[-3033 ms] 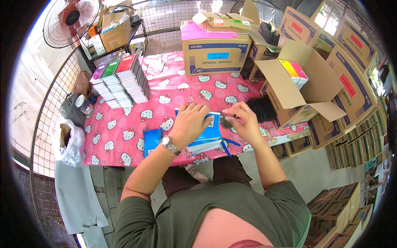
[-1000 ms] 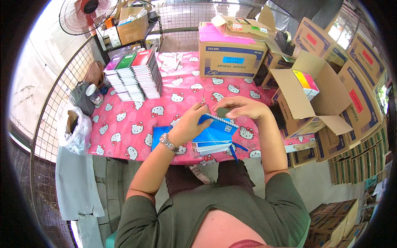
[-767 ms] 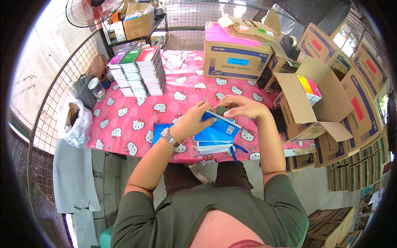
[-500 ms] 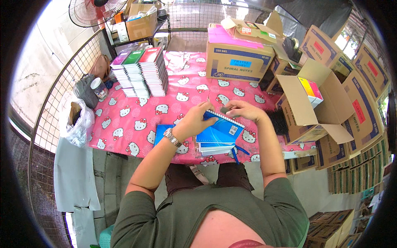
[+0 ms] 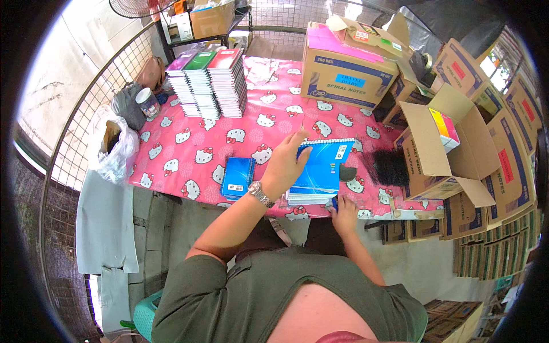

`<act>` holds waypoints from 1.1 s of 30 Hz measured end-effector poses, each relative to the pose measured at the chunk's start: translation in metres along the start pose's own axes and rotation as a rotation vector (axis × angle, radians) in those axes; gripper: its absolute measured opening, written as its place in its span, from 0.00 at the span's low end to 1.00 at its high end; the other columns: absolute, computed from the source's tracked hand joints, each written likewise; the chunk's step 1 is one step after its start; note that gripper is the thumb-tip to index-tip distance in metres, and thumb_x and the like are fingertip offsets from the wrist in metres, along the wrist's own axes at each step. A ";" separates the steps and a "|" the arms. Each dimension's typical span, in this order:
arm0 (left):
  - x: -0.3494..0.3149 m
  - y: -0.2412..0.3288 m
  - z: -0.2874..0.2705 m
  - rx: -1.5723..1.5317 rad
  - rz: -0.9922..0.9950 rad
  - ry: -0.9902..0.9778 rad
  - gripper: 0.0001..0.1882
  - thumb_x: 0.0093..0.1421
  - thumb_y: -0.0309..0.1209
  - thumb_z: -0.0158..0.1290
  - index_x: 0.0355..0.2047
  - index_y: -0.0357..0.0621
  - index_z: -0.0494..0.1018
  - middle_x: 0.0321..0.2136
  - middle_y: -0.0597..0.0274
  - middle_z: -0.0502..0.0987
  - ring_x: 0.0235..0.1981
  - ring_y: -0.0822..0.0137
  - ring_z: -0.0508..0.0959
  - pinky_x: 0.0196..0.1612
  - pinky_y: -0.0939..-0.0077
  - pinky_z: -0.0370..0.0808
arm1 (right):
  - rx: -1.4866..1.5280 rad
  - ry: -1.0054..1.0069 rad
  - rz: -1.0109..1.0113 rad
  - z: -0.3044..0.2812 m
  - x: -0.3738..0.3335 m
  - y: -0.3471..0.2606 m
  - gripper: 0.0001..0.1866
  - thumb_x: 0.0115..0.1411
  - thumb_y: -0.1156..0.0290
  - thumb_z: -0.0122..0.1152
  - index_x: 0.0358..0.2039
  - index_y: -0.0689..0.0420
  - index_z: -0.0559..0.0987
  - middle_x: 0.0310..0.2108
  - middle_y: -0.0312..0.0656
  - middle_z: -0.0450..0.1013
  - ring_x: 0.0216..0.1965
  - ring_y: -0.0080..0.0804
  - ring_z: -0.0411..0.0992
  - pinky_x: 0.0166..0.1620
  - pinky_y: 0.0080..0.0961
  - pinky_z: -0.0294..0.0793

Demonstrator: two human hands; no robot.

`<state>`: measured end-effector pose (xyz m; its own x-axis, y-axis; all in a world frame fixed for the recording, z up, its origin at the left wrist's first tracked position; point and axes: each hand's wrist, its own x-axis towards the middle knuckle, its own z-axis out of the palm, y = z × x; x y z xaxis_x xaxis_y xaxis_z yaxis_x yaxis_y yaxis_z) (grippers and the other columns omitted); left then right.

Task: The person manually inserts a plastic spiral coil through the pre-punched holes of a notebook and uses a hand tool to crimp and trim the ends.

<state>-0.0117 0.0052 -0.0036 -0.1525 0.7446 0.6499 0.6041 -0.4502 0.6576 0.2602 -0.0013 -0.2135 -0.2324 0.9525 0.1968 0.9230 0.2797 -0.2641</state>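
Observation:
A stack of blue spiral notebooks (image 5: 318, 171) lies near the table's front edge, the top one tilted with its coil edge away from me. My left hand (image 5: 290, 162) grips the left end of that top notebook, thumb on the cover. Beside the stack's near right corner, my right hand (image 5: 345, 217) has its fingers closed round a blue-handled tool (image 5: 335, 202); the rest of the tool is hidden. A dark grey rounded piece (image 5: 347, 172) sits against the stack's right side. Left of my left forearm is a smaller pile of blue notebooks (image 5: 238, 178).
Tall stacks of purple, green and red notebooks (image 5: 226, 86) stand at the back left. A closed carton (image 5: 343, 77) is at the back. A black bristly bundle of coils (image 5: 389, 167) lies beside an open carton (image 5: 426, 151) on the right. A plastic bag (image 5: 117, 151) hangs at the left edge.
My right hand has left the notebook's coil edge and come down to the blue handles. The top notebook has turned, and the grey piece now lies at the right of the stack.

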 end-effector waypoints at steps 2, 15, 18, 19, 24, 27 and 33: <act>-0.002 -0.008 -0.002 -0.017 -0.027 -0.029 0.14 0.64 0.33 0.58 0.44 0.35 0.74 0.25 0.56 0.77 0.22 0.72 0.77 0.22 0.76 0.76 | 0.363 -0.021 -0.017 -0.019 0.010 0.010 0.31 0.55 0.65 0.66 0.59 0.58 0.71 0.51 0.53 0.71 0.54 0.52 0.68 0.58 0.48 0.64; -0.006 -0.021 0.001 -0.164 -0.298 -0.132 0.12 0.57 0.26 0.61 0.41 0.36 0.76 0.33 0.50 0.79 0.29 0.59 0.80 0.33 0.69 0.77 | 0.539 0.254 -0.440 -0.178 0.056 -0.142 0.30 0.51 0.65 0.69 0.56 0.57 0.75 0.52 0.47 0.69 0.54 0.47 0.67 0.58 0.42 0.64; -0.010 -0.027 0.004 -0.210 -0.245 -0.074 0.11 0.55 0.23 0.60 0.40 0.36 0.77 0.33 0.51 0.80 0.29 0.61 0.81 0.33 0.70 0.78 | 0.468 0.263 -0.449 -0.183 0.059 -0.149 0.30 0.51 0.65 0.69 0.56 0.57 0.75 0.52 0.46 0.70 0.53 0.48 0.68 0.57 0.43 0.65; -0.009 -0.027 0.004 -0.225 -0.243 -0.061 0.11 0.55 0.21 0.60 0.40 0.36 0.78 0.33 0.51 0.80 0.29 0.62 0.81 0.32 0.71 0.78 | 0.421 0.279 -0.471 -0.187 0.060 -0.151 0.30 0.52 0.65 0.69 0.56 0.57 0.75 0.50 0.46 0.70 0.51 0.48 0.69 0.56 0.42 0.67; -0.014 -0.011 -0.001 -0.134 -0.157 -0.001 0.11 0.58 0.17 0.57 0.41 0.37 0.79 0.33 0.62 0.80 0.30 0.76 0.81 0.31 0.81 0.80 | 1.067 -0.196 -0.191 -0.181 0.059 -0.151 0.23 0.63 0.68 0.61 0.57 0.59 0.74 0.43 0.43 0.75 0.36 0.32 0.76 0.41 0.28 0.77; -0.022 -0.005 -0.007 -0.077 -0.094 0.095 0.12 0.57 0.18 0.58 0.42 0.38 0.79 0.35 0.59 0.81 0.29 0.73 0.81 0.29 0.79 0.80 | 1.613 -0.548 0.089 -0.189 0.056 -0.151 0.20 0.66 0.74 0.55 0.59 0.60 0.71 0.43 0.40 0.76 0.39 0.28 0.75 0.47 0.26 0.75; -0.053 -0.051 -0.065 -0.563 -0.562 0.559 0.11 0.63 0.27 0.56 0.46 0.37 0.75 0.36 0.58 0.79 0.33 0.69 0.79 0.22 0.77 0.81 | 0.879 0.334 -0.140 -0.144 0.066 -0.084 0.25 0.57 0.72 0.64 0.56 0.59 0.73 0.47 0.47 0.72 0.50 0.41 0.71 0.55 0.34 0.69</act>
<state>-0.0850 -0.0437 -0.0468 -0.7417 0.6469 0.1773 -0.1109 -0.3790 0.9187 0.2116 0.0207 -0.0427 -0.0981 0.8577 0.5046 0.3005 0.5089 -0.8067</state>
